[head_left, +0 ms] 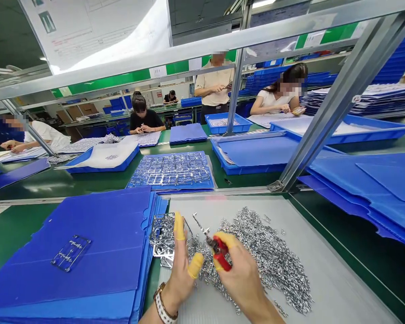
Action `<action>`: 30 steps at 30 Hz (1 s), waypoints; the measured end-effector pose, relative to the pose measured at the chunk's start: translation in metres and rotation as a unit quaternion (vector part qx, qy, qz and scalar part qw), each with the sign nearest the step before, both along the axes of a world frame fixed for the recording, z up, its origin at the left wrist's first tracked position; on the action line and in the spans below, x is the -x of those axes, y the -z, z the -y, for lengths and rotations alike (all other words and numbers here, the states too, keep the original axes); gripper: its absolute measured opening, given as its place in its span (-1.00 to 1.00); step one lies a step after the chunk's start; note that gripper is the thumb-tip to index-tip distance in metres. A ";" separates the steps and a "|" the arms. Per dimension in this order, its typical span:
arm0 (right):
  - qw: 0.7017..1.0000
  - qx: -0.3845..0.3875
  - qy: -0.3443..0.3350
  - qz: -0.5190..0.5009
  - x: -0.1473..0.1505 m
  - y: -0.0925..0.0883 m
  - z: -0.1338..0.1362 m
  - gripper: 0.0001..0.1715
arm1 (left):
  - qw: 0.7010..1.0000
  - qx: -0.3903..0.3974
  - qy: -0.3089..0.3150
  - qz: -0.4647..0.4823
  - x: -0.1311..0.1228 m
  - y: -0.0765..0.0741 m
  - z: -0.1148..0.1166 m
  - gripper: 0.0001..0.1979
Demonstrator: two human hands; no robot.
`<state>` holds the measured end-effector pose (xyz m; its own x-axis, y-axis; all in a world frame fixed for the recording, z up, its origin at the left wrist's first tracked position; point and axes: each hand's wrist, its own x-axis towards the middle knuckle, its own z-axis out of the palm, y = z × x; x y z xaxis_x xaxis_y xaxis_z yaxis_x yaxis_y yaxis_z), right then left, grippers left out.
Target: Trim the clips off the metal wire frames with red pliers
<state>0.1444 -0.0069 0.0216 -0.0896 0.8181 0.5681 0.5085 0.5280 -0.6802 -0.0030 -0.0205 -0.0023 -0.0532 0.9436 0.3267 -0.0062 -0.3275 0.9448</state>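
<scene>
**A:** Your right hand [243, 274] is closed round the red-handled cutters [222, 254], low in the middle of your view. The thumb, in a yellow cot, lies over the upper handle.

**B:** The tool's long axis runs up and to your left, away from you, with the handles at your palm and the nose toward the far left. A thin metal strip [200, 223] carries on past the nose along the same line. Whether the jaws bite it or it only lies there, I can't tell.

**A:** Your left hand [182, 265] sits just beside the right one, with its thumb close to the cutter handles. The index finger is stretched out straight with a cot on its tip, and the thumb is held apart. The other fingers are hidden, so I can't say whether you're pinching anything.

**B:** That index finger lies along the right edge of the metal frame [162, 236], touching it. So the frame lies left of the cutters' nose, and your left hand is the nearer one to it.

**A:** The frame lies flat on the grey sheet [324, 270], its left edge against the stack of blue corrugated sheets [97, 252].

**B:** On the other side, right of the cutters and beyond them, the heap of small cut metal pieces [273, 252] spreads across the grey sheet and runs in under both your hands.

**A:** Farther out, a clear plastic plate [70, 253] lies on the blue stack, well to your left. Past the rail, more frames on a blue sheet [173, 170] lie across the bench, and co-workers [143, 118] sit at benches beyond.
</scene>
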 end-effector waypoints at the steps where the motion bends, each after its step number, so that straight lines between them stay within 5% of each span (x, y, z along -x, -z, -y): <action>1: 0.996 -0.077 -0.005 0.038 0.005 0.003 0.004 -0.63 | 0.993 0.046 0.027 0.102 0.000 0.000 -0.002 -0.23; 3: 0.980 -0.170 -0.024 0.099 0.019 0.010 0.012 -0.59 | 0.944 0.133 0.086 0.289 -0.001 -0.002 -0.007 -0.27; 6: 0.972 -0.169 -0.045 0.156 0.037 0.020 0.021 -0.52 | 0.859 0.204 0.127 0.451 0.000 -0.007 -0.015 -0.30; 16: 0.976 -0.011 -0.102 0.193 0.030 0.011 0.024 -0.33 | 0.769 0.283 0.133 0.558 0.003 -0.010 -0.017 -0.53; 22: 0.977 -0.049 -0.114 0.174 0.016 0.008 0.025 -0.49 | 0.765 0.267 0.149 0.567 0.005 -0.011 -0.019 -0.44; 30: 0.983 0.015 -0.081 0.161 0.018 0.008 0.012 -0.64 | 0.786 0.267 0.091 0.550 -0.002 -0.012 -0.018 -0.46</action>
<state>0.1261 -0.0193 0.0133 -0.3925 0.7937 0.4647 0.6109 0.6027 -0.5134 -0.0007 -0.0024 0.0100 0.1248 0.9554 -0.2675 -0.9164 0.2144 0.3380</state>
